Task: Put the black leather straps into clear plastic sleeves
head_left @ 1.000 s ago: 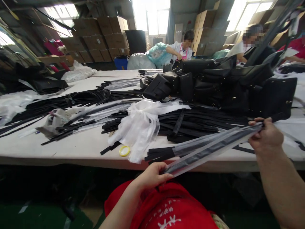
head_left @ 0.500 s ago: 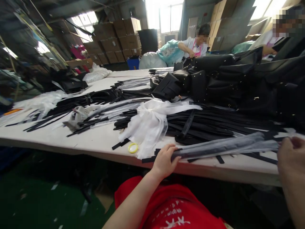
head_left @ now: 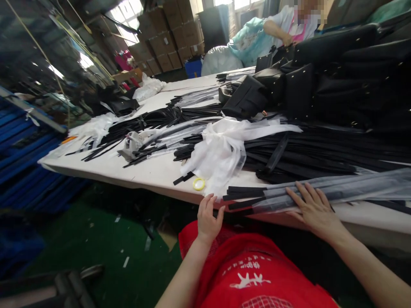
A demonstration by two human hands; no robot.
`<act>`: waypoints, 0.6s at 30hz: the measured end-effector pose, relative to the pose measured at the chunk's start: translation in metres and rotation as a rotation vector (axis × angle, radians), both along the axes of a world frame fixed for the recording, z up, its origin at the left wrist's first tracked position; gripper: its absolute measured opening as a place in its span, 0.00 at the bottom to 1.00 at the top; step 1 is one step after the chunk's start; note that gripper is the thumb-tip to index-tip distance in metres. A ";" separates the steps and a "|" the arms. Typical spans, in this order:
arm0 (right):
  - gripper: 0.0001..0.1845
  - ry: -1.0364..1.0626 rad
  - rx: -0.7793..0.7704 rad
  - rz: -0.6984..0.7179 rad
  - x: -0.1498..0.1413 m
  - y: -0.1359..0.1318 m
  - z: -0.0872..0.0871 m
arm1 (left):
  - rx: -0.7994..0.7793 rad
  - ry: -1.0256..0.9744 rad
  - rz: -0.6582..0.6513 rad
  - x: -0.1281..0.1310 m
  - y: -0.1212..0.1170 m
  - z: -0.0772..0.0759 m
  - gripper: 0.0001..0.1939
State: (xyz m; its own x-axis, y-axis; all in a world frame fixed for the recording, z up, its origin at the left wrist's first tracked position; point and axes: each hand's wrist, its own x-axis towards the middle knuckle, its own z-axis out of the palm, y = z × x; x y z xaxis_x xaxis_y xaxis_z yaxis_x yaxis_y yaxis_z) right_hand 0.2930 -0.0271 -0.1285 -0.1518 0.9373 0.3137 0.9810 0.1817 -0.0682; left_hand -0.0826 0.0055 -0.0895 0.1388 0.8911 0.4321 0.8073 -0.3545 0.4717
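A bundle of black straps in a clear plastic sleeve lies along the near edge of the white table. My right hand rests flat on it, fingers spread. My left hand hovers at the table's edge, fingers apart, holding nothing, just left of the bundle's bare black ends. A yellow ring lies on the table just above my left hand. Behind it is a bunch of white plastic bags.
A heap of black straps and stacked black bags fill the right of the table. More straps spread left. A person in white works at the far end. Cardboard boxes stand behind. Blue sheets lie left.
Both hands have let go of the sleeved bundle, which now lies on the table. My right hand came in from the right end and lies flat on it. The view swung left.
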 end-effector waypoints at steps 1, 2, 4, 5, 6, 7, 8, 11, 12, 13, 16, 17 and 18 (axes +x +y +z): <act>0.35 -0.017 -0.014 0.003 0.003 0.001 0.001 | -0.014 0.036 -0.060 0.010 -0.003 -0.001 0.26; 0.35 -0.031 -0.026 0.003 0.004 0.002 0.002 | -0.031 0.077 -0.133 0.022 -0.007 -0.002 0.33; 0.35 -0.052 -0.050 -0.010 0.005 0.003 0.006 | -0.062 0.162 -0.289 0.050 -0.010 -0.007 0.47; 0.34 -0.062 -0.060 -0.030 0.005 0.004 0.008 | -0.070 0.203 -0.348 0.063 -0.010 -0.011 0.51; 0.33 -0.072 -0.065 -0.058 0.005 0.005 0.010 | -0.073 0.244 -0.390 0.076 -0.008 -0.015 0.53; 0.32 -0.083 -0.069 -0.091 0.006 0.007 0.012 | -0.072 0.286 -0.413 0.087 -0.004 -0.019 0.53; 0.31 -0.091 -0.070 -0.127 0.009 0.010 0.014 | -0.070 0.330 -0.418 0.096 0.002 -0.022 0.51; 0.31 -0.094 -0.077 -0.215 0.023 0.018 0.017 | -0.043 0.470 -0.442 0.110 0.023 -0.025 0.43; 0.31 -0.084 -0.082 -0.231 0.029 0.021 0.017 | -0.030 0.509 -0.484 0.111 0.031 -0.023 0.40; 0.31 -0.069 -0.088 -0.240 0.036 0.023 0.017 | -0.019 0.538 -0.538 0.111 0.037 -0.020 0.38; 0.30 -0.018 -0.101 -0.231 0.056 0.027 0.015 | -0.005 0.556 -0.669 0.111 0.056 -0.004 0.32; 0.30 -0.007 -0.102 -0.216 0.061 0.027 0.014 | -0.007 0.548 -0.683 0.112 0.062 0.002 0.30; 0.30 -0.003 -0.100 -0.196 0.065 0.026 0.013 | -0.012 0.546 -0.694 0.114 0.069 0.009 0.29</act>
State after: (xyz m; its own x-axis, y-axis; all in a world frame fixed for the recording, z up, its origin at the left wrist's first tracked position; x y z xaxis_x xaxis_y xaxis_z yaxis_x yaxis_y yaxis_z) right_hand 0.3578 -0.0008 -0.1151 0.0357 0.9755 0.2171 0.9971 -0.0201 -0.0735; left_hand 0.0316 0.0745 -0.0807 0.8346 0.5331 0.1389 0.5255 -0.8460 0.0898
